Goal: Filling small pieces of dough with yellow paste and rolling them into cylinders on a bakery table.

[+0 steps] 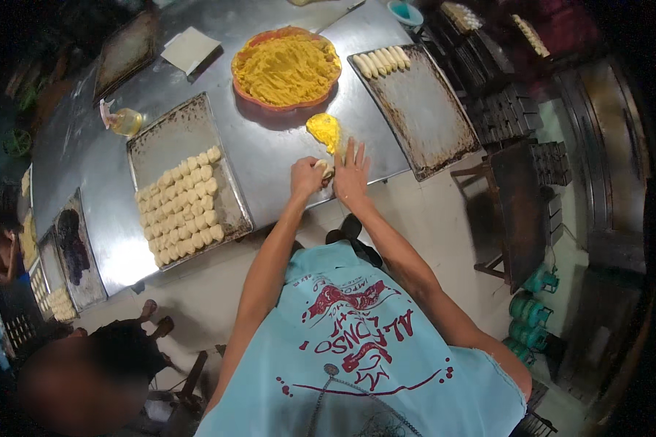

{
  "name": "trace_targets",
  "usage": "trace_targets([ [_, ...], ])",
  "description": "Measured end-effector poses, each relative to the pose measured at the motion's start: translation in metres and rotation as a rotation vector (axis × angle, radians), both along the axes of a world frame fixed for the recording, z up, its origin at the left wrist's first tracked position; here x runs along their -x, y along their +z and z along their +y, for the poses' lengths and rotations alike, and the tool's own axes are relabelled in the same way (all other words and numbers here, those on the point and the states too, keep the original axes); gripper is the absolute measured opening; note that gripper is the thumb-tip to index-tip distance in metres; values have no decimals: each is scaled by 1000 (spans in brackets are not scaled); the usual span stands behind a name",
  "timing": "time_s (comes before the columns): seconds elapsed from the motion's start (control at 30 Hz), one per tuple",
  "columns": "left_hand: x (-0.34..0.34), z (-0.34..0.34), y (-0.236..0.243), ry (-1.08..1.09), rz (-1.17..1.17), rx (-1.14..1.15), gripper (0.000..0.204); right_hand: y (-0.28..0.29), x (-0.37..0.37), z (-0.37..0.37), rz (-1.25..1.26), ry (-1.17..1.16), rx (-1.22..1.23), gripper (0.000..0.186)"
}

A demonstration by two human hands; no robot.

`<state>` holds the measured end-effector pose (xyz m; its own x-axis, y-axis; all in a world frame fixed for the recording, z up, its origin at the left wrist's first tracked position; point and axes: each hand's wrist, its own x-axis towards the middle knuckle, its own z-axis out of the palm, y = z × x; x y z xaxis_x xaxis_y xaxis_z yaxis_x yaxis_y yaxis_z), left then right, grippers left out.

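Note:
At the table's near edge, my left hand (308,177) is closed around a small pale piece of dough (326,170). Beside it, my right hand (353,175) lies flat with fingers stretched out, close against the dough. Just beyond my fingers a lump of bright yellow filling (323,131) sits on the metal table (266,164). Farther back stands an orange bowl (283,108) heaped with yellow filling (288,67). To the left, a baking tray (169,146) carries rows of dough balls (182,204). On the right, another tray (423,102) has several pale rolls (381,61) at its far end.
A spray bottle (126,121) with yellow liquid and pale square sheets (190,50) are at the far left. Dark trays (80,247) line the left edge. Right of the table are a wooden stand (514,211) and green gas cylinders (530,309). Another person (98,379) is at lower left.

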<state>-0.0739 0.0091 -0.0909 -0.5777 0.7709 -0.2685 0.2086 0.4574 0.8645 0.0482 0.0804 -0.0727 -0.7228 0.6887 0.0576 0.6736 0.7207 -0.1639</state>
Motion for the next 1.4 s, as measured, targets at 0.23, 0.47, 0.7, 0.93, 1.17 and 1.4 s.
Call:
trace_targets([
  [0.23,-4,3,20,88,5,-6,23,-7,-14,-20,62,42,-33,52],
  [0.47,-9,-19,6,68,277,-81,23,-6,-22,-24,59,78,-78,52],
  [0.7,-1,-29,10,10,353,-57,23,-17,-14,-26,17,1,-93,55],
  [0.93,6,-35,10,-46,343,-45,23,-26,-17,-44,-44,151,-173,53],
  [1.17,13,-44,13,-90,432,26,21,-25,-6,-56,-39,127,-130,51],
  [1.4,11,-49,10,-89,457,-15,19,-46,7,-61,235,68,-36,53],
])
